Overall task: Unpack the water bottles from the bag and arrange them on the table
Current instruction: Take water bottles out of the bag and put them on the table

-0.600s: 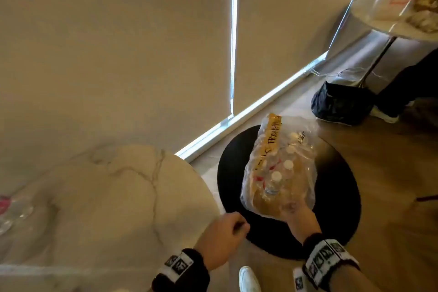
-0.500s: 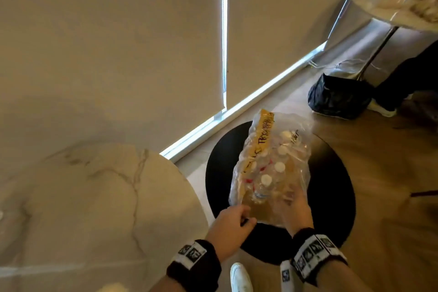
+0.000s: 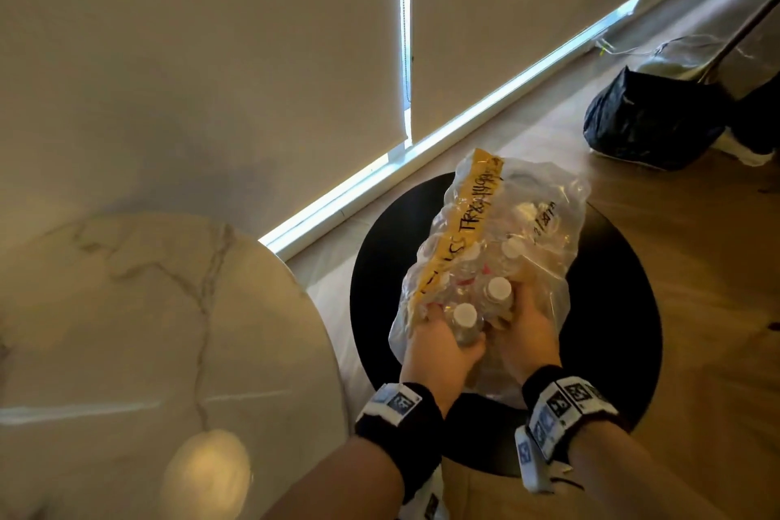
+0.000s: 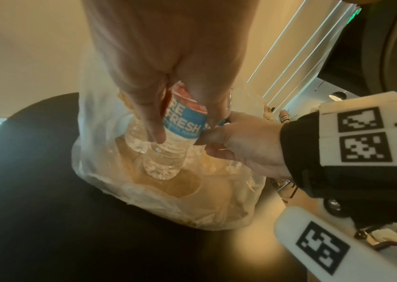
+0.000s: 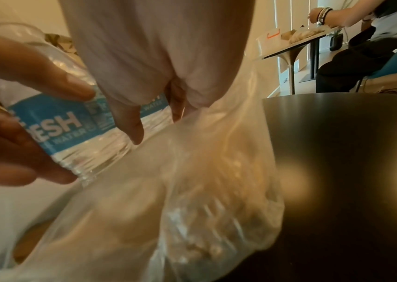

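A clear plastic bag (image 3: 544, 232) with a yellow tape strip lies on a round black stool (image 3: 608, 308), holding several white-capped water bottles. Both my hands are inside its near opening. My left hand (image 3: 456, 344) grips one bottle (image 3: 465, 315) by its blue label; the left wrist view shows that hand (image 4: 182, 129) curled round the bottle (image 4: 180, 152) above the bag (image 4: 144, 194). My right hand (image 3: 521, 317) curls round a second bottle (image 3: 498, 289) beside it. In the right wrist view the right hand (image 5: 153, 118) wraps that bottle's label (image 5: 151, 104), with bag film (image 5: 204, 190) draped below.
The round marble table (image 3: 147, 329) stands to the left, its edge close to the stool. A black bag (image 3: 650, 118) sits on the wooden floor at the far right. Another person (image 5: 361, 47) sits at a distant table. Window blinds hang behind.
My left hand moved right from the marble table's edge into the bag and took hold of a bottle. My right hand pushed further into the bag's opening.
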`<state>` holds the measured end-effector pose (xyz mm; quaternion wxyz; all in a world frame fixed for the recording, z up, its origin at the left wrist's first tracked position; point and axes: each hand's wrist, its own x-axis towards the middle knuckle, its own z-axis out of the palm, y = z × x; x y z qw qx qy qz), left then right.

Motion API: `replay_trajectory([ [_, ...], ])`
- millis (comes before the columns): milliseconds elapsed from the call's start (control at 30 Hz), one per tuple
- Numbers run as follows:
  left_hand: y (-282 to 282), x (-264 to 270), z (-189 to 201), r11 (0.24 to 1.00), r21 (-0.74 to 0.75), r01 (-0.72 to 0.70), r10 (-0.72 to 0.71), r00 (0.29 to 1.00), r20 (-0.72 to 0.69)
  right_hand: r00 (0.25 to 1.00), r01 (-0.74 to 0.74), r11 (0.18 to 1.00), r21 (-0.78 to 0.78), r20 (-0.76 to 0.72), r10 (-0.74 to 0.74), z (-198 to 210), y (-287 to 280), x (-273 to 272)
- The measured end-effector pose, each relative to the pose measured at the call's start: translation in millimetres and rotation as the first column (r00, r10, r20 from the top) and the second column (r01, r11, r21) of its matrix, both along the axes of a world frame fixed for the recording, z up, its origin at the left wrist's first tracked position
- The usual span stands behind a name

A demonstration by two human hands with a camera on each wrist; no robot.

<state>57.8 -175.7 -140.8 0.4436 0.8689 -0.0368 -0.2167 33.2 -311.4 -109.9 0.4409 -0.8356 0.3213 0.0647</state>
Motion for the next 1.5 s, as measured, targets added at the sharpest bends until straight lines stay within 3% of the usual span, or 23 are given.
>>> replay_trajectory([
  [167, 27.3, -10.1, 39.9, 0.992, -0.09, 0.09, -0.089, 0.996, 0.021, 1.0, 0.021, 1.0, -0.013, -0.007, -0.021, 13.3, 9.8, -16.0],
  [300, 77.1, -35.7, 95.0, 0.987, -0.116, 0.109, -0.104, 0.993, 0.049, 0.996, 0.03, 0.999, -0.009, 0.083, -0.03, 54.1, 31.6, -41.5],
  [433, 160.7, -72.7, 147.4, 0.964, -0.264, -0.035, 0.041, 0.999, 0.018, 0.989, -0.055, 0.998, -0.041, 0.137, 0.06, 116.1, 87.8, -71.3],
  [533, 241.5, -99.8, 165.4, 0.945, -0.267, -0.189, 0.199, 0.98, 0.01, 0.956, -0.23, 0.968, 0.096, 0.21, 0.207, 135.4, 155.7, -82.8],
  [667, 356.9, -122.2, 174.9, 0.886, -0.21, -0.414, 0.425, 0.905, 0.007, 0.898, -0.436, 0.843, 0.316, 0.219, 0.382, 126.2, 273.6, -78.5],
  [867, 496.9, -133.6, 166.0, 0.832, -0.108, -0.545, 0.552, 0.833, 0.049, 0.759, -0.647, 0.741, 0.179, 0.246, 0.603, 87.8, 446.5, -58.3],
  [1000, 549.9, -128.1, 131.7, 0.857, -0.037, -0.514, 0.515, 0.856, 0.048, 0.718, -0.689, 0.716, 0.109, 0.233, 0.656, 68.0, 514.5, -51.3],
  [1100, 565.8, -128.9, 112.9, 0.843, -0.05, -0.535, 0.537, 0.842, 0.047, 0.727, -0.678, 0.731, 0.072, 0.206, 0.655, 57.7, 530.5, -50.6],
  [1233, 574.8, -131.9, 105.7, 0.84, -0.033, -0.542, 0.542, 0.84, 0.001, 0.682, -0.731, 0.679, 0.071, 0.112, 0.722, 62.8, 524.6, -48.6],
  [1333, 576.7, -149.2, 99.8, 0.868, 0.149, -0.473, 0.489, 0.868, -0.092, 0.679, -0.728, 0.671, 0.138, 0.013, 0.734, 75.6, 489.0, -53.1],
  [1433, 562.1, -176.3, 92.6, 0.86, 0.445, -0.25, 0.344, 0.928, -0.143, 0.766, -0.637, 0.749, 0.181, 0.04, 0.641, 88.8, 419.5, -70.4],
  [1500, 534.6, -186.5, 89.4, 0.864, 0.493, -0.105, 0.194, 0.972, -0.133, 0.857, -0.513, 0.844, 0.156, 0.05, 0.512, 98.3, 360.7, -86.3],
])
